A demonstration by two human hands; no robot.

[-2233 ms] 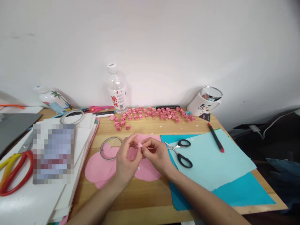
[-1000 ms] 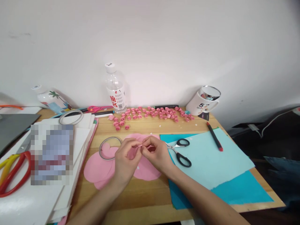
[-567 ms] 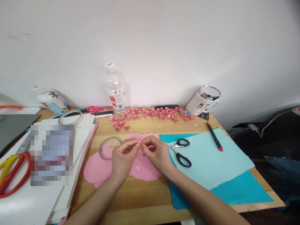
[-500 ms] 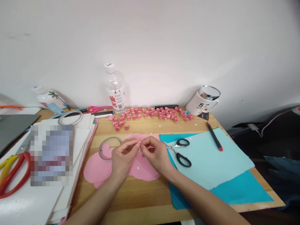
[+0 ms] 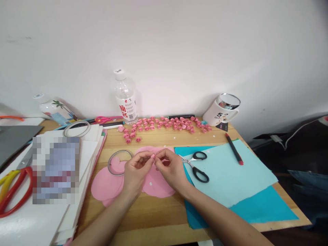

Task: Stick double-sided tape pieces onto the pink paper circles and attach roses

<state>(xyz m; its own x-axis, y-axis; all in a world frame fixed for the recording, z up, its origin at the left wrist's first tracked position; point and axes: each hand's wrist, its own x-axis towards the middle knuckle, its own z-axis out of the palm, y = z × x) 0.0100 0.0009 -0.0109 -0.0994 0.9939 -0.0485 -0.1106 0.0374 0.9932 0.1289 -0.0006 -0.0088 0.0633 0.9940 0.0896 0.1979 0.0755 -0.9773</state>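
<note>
Pinching sm. pink paper pc (image 5: 153, 156) — btwn fingers (image 5: 143, 155) of L hand (image 5: 135, 169) & R hand (image 5: 171, 167), both clasping it.

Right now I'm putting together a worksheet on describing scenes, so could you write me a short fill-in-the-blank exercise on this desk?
1. The left hand and the right hand pinch a small paper piece coloured ____.
2. The scissors just beside the right hand have ____ handles.
3. The clear bottle has a ____ cap.
4. Seen from here, the mug is to the ____ of the bottle.

Missing words: pink; black; white; right.
</note>
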